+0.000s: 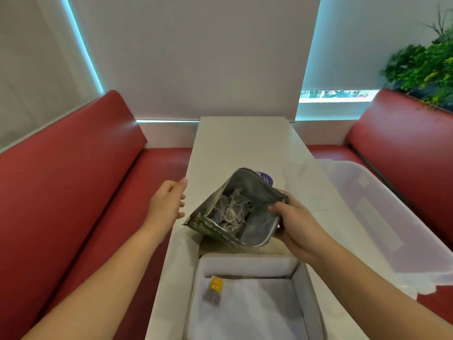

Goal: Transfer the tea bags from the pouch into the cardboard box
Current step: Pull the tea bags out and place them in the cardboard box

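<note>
- Your right hand (297, 224) pinches the pouch (235, 207) at centre frame, mouth tipped toward you; its fingers hold the rim only, so it could slip and spill tea bags (231, 209) onto the table (245, 143).
- Your left hand (168, 204) hangs loosely spread, empty.
- Cardboard box (302, 278), cut off at bottom, holds one tea bag (213, 290).

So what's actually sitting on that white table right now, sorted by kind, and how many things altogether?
Pouch, open, held by the right hand: 1
Cardboard box, open: 1
Tea bag with yellow tag lying in the box: 1
Clear plastic bin at the table's right edge: 1
Total: 4, not counting the tea bags bunched inside the pouch, which overlap too much to count.
</note>
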`<action>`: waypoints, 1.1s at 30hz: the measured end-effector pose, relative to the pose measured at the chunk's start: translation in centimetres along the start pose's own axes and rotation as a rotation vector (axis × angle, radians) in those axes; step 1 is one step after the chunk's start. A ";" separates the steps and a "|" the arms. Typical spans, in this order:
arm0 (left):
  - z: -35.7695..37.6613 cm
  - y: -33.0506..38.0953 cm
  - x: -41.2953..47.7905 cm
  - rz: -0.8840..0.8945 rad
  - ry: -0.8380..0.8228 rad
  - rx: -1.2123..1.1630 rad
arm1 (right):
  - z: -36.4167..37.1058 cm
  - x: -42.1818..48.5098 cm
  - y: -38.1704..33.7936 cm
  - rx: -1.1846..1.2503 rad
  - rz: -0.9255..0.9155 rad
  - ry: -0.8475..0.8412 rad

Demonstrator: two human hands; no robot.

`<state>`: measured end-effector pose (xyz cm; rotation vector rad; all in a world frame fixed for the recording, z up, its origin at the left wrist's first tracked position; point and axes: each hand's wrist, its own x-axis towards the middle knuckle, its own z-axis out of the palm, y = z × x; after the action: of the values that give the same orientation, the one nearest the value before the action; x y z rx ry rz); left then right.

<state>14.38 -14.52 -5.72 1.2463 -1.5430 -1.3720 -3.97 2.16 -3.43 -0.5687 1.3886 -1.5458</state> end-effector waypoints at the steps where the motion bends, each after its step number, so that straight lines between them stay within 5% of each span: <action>1: -0.2 -1.4 0.9 -0.185 -0.020 0.102 | -0.2 -0.1 0.2 -0.018 -0.008 -0.001; 4: 0.3 -4.6 2.0 -0.611 -0.216 0.133 | -0.7 -0.5 0.5 -0.063 -0.031 -0.012; 8: 1.3 -5.4 2.4 -0.698 -0.235 0.075 | -1.3 -0.7 0.6 -0.127 -0.051 -0.040; 27: 0.1 0.1 2.3 0.586 0.324 0.092 | -1.1 -0.3 0.1 0.100 -0.209 0.060; 33: -0.5 3.4 1.5 0.761 0.337 0.092 | -1.6 -0.7 -0.4 0.150 -0.156 0.011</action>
<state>13.74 -16.21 -2.44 0.7493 -1.6000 -0.5756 -5.11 3.53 -3.26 -0.5881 1.2482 -1.7635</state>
